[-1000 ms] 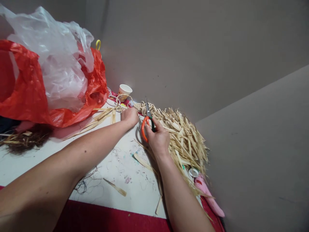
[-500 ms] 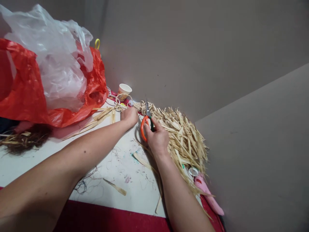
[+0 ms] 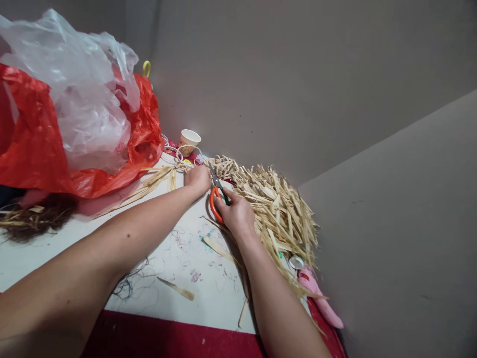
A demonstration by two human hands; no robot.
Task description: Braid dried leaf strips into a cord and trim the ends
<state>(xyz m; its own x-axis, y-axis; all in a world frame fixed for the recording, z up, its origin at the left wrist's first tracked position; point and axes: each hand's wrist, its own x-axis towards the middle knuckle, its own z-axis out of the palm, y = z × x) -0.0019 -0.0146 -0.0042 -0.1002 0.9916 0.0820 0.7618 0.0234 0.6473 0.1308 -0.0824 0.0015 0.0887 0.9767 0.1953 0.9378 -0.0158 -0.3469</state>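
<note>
My right hand [image 3: 238, 211] grips scissors [image 3: 215, 179] with orange and dark green handles. Their blades point away from me, tips beside my left hand [image 3: 198, 179]. That hand is closed at the far part of the table, on a straw cord [image 3: 181, 165]; its fingertips are hidden. Loose flat straw strips [image 3: 156, 180] fan out to the left of it. To the right, behind my right hand, lies a large heap of dry straw [image 3: 279, 204], with twisted straw cord [image 3: 221, 164] at its far end.
Red and clear plastic bags [image 3: 97, 124] crowd the left side. A paper cup [image 3: 190, 140] stands by the wall [image 3: 298, 89]. Brown fibre [image 3: 40, 219] lies at left. Straw scraps [image 3: 177, 288] and threads litter the white table [image 3: 179, 311]. A pink object [image 3: 322, 301] sits at the right edge.
The scissors have swung left, bringing their tips close to my left hand. My left hand stays closed at the same spot; the view has shifted slightly.
</note>
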